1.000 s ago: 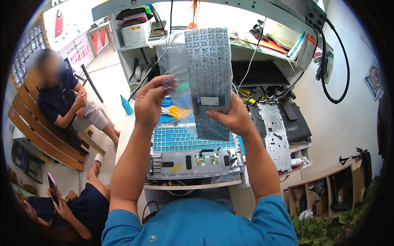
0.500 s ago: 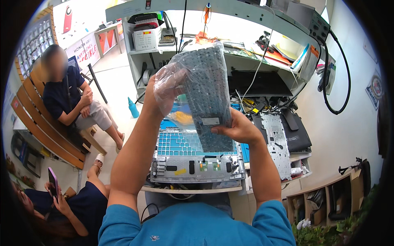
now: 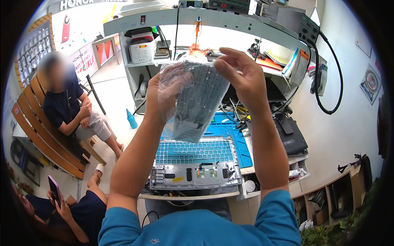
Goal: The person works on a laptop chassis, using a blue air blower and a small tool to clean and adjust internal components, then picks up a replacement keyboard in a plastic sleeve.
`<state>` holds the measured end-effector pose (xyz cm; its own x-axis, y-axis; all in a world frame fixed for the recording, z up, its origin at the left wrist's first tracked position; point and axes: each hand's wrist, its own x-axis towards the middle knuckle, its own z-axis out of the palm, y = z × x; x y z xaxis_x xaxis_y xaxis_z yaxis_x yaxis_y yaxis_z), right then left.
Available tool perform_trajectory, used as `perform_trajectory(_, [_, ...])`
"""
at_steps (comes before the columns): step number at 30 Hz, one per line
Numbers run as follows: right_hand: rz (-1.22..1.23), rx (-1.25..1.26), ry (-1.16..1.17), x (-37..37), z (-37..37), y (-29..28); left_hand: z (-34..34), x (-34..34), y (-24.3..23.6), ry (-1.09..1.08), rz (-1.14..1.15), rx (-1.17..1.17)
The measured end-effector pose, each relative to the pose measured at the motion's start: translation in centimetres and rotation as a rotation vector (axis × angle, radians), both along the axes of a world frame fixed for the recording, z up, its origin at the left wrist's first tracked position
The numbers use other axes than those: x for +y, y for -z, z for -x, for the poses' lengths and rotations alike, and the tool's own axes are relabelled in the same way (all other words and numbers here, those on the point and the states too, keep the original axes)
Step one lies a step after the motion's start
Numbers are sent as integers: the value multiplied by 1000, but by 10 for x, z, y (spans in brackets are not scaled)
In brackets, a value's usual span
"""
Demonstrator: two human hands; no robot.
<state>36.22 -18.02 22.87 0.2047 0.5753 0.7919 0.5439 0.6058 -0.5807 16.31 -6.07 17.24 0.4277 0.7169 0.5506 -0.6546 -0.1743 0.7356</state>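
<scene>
A laptop keyboard (image 3: pixel 200 92) in a clear plastic sleeve is held up tilted over the bench. My left hand (image 3: pixel 169 86) grips its left side, with the crinkled plastic bunched around the fingers. By the keyboard's upper right corner is my right hand (image 3: pixel 242 74), thumb and fingers apart; whether the thumb touches the sleeve I cannot tell. Below lies a silver laptop top case (image 3: pixel 193 174), its empty key openings showing blue beneath. It rests on a blue work mat (image 3: pixel 243 149), and the keyboard hides part of the mat.
A black laptop (image 3: pixel 293 137) and tangled cables lie to the right. A shelf (image 3: pixel 230 20) spans the back, with an orange screwdriver (image 3: pixel 198 26) hanging there. A blue bottle (image 3: pixel 131 119) stands at left. Two seated people (image 3: pixel 61 94) are on the left. An open drawer (image 3: pixel 250 184) is at lower right.
My right hand has left the keyboard's lower right edge and risen to its upper right corner, fingers spreading. The keyboard has tilted. A perforated metal plate at right no longer shows.
</scene>
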Motion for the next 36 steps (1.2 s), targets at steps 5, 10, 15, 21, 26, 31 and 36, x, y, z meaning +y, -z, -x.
perform_trajectory(5, [114, -290, 49, 0, 17, -29, -2, -13, -1, 26, -39, 47])
perform_trajectory(10, [207, -353, 73, 1, 22, -32, -1, -13, 3, -84, -109, 118])
perform_trajectory(15, [187, -351, 104, 2, 30, -24, 2, -2, 7, -118, -198, 110])
perform_trajectory(21, [215, -382, 21, 0, 27, -24, 0, -4, 9, -164, -250, 81])
perform_trajectory(26, [180, -375, -15, 4, 24, -19, 0, -2, 12, -145, -248, 112])
perform_trajectory(31, [159, -328, 45, 4, 32, -11, 4, 0, 11, -155, -243, 184])
perform_trajectory(36, [163, -227, 88, 4, 22, -1, 8, -7, 8, -135, -248, 204])
